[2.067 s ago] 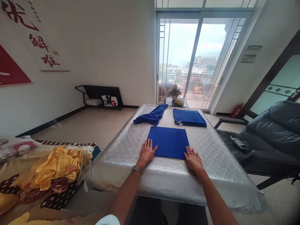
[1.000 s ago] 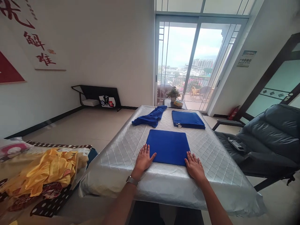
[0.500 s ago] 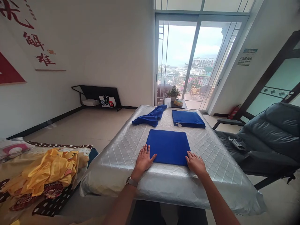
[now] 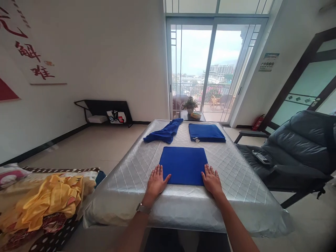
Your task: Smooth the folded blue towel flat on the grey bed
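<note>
A folded blue cloth (image 4: pixel 183 164) lies flat as a neat rectangle near the front of the silver-covered table (image 4: pixel 126 182). My left hand (image 4: pixel 156 181) rests flat at its left edge, fingers stretched out and thumb on the cloth's near corner. At the right edge my right hand (image 4: pixel 211 179) lies open too, its thumb touching the near right corner. Behind it on the right is a stack of folded blue cloths (image 4: pixel 207 132) with a white tag showing. A crumpled blue cloth (image 4: pixel 165 131) sits unfolded at the back left.
Right of the table stands a dark recliner chair (image 4: pixel 296 147) with a remote-like device (image 4: pixel 261 157) on its seat. On the left, yellow clothing (image 4: pixel 52 199) is heaped on bedding. Beyond the table's far edge is a small stand with a potted plant (image 4: pixel 190 104).
The view has turned slightly right, so everything sits a little further left. My right hand has slid a little forward along the folded cloth's right edge; the cloths look unchanged.
</note>
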Available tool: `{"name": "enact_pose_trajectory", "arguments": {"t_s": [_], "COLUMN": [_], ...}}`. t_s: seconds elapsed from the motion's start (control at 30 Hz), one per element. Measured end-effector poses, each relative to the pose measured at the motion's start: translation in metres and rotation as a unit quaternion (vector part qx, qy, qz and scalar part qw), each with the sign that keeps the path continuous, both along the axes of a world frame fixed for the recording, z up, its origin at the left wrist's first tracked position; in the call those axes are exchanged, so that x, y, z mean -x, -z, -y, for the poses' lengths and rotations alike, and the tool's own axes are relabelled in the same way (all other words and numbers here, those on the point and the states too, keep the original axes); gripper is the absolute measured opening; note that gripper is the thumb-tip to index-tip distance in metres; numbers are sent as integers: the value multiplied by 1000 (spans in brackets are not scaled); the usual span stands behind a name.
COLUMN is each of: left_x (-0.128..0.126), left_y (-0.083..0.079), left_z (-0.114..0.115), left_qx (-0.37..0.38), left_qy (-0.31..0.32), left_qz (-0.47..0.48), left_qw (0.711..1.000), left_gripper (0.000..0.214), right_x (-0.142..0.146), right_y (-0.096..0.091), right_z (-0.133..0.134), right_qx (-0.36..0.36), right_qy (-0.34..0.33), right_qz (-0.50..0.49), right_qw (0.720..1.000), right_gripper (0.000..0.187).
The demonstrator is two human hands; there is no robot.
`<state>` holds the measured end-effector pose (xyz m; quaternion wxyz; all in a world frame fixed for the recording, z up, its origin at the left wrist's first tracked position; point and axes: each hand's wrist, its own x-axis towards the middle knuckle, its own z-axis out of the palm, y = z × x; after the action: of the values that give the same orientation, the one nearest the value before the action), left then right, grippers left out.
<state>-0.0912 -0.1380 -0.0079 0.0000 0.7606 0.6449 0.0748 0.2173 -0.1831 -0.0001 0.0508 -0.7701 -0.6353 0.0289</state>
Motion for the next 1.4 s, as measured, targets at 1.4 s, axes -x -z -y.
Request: {"name": "enact_pose_trajectory", "arguments": {"t_s": [1.4], "left_x": [-12], "left_y": [1], "left_z": [-26], "left_qx": [-21], "left_qy": [35], "left_qz": [-5], "left_qw": [999], "left_gripper": [86], "right_x": [0], "right_y": [-4], "right_z": [2], "right_qx": [23], "right_qy": [4], "right_qz": [18], "right_qw": [1000], "right_gripper": [62]}}
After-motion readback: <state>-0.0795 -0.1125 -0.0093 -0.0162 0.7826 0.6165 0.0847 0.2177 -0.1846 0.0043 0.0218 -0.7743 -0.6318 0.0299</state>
